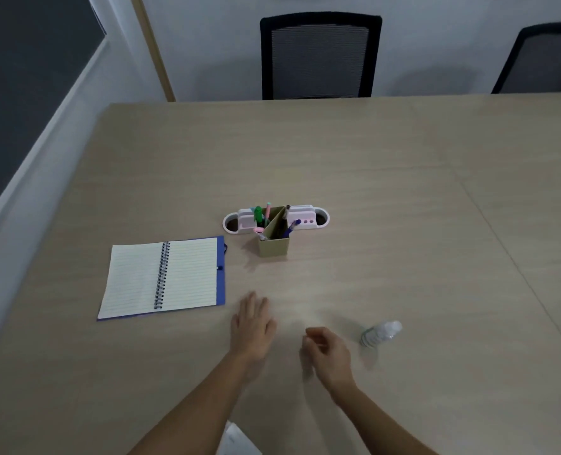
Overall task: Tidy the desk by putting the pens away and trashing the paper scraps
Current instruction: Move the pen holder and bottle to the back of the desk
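Observation:
A tan cardboard pen holder point(273, 245) stands mid-desk with several pens point(260, 216) sticking out of it. Right behind it lies a white and pink desk organizer point(308, 219). My left hand point(252, 326) hovers flat over the desk in front of the holder, fingers extended and holding nothing. My right hand point(329, 353) is beside it to the right, fingers loosely curled with nothing visible in them. No paper scraps show on the desk top.
An open spiral notebook point(164, 277) with a blue cover lies left of the hands. A small clear bottle point(380, 333) lies right of my right hand. Two black mesh chairs point(320, 57) stand at the desk's far edge. Something white point(236, 438) shows at the near edge.

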Action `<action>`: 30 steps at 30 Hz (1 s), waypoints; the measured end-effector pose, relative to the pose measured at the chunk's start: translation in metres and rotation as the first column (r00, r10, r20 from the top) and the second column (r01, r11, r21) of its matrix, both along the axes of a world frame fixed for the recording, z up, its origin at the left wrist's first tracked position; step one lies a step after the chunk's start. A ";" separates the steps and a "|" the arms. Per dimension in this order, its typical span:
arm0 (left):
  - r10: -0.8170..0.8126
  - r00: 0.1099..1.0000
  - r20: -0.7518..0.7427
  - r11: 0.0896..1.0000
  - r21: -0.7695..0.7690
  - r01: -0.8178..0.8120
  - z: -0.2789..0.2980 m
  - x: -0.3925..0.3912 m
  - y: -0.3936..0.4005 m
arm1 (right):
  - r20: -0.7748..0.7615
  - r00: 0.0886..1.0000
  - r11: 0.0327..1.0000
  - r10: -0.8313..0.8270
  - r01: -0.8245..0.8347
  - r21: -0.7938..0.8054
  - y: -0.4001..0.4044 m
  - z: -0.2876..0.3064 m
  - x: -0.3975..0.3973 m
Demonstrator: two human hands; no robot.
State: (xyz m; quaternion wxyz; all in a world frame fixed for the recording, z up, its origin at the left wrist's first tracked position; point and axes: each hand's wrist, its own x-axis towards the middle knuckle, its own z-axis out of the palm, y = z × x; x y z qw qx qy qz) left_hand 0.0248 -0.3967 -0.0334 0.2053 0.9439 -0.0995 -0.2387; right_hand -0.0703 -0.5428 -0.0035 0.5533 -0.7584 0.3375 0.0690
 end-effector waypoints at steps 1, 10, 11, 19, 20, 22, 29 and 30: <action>-0.050 0.999 0.017 0.998 0.041 0.050 -0.007 -0.006 0.005 | -0.024 0.999 0.999 -0.039 0.039 -0.001 -0.005 -0.005 -0.018; -0.040 0.964 0.264 0.983 0.184 -0.009 -0.030 -0.033 0.005 | 0.057 0.934 0.911 -0.352 0.356 -0.210 -0.072 0.000 -0.036; -0.041 0.956 0.291 0.982 0.190 -0.016 -0.032 -0.034 0.004 | 0.051 0.951 0.920 -0.305 0.308 -0.243 -0.077 -0.003 -0.026; 0.008 0.937 0.350 0.989 0.136 -0.059 -0.038 -0.033 0.004 | 0.072 0.997 0.960 -0.017 0.036 -0.277 -0.072 -0.005 0.096; 0.008 0.936 0.352 0.989 0.138 -0.061 -0.038 -0.033 0.005 | 0.122 0.993 0.967 -0.009 0.039 -0.251 -0.068 0.001 0.114; 0.005 0.931 0.366 0.987 0.148 -0.064 -0.038 -0.033 0.005 | 0.209 0.978 0.974 0.013 0.035 -0.225 -0.060 0.009 0.148; 0.053 0.920 0.388 0.989 0.105 -0.102 -0.040 -0.035 0.002 | 0.217 0.972 0.959 0.088 -0.023 -0.284 -0.053 -0.001 0.215; 0.053 0.920 0.389 0.989 0.107 -0.102 -0.040 -0.035 0.003 | 0.202 0.974 0.956 0.105 -0.043 -0.291 -0.053 -0.004 0.217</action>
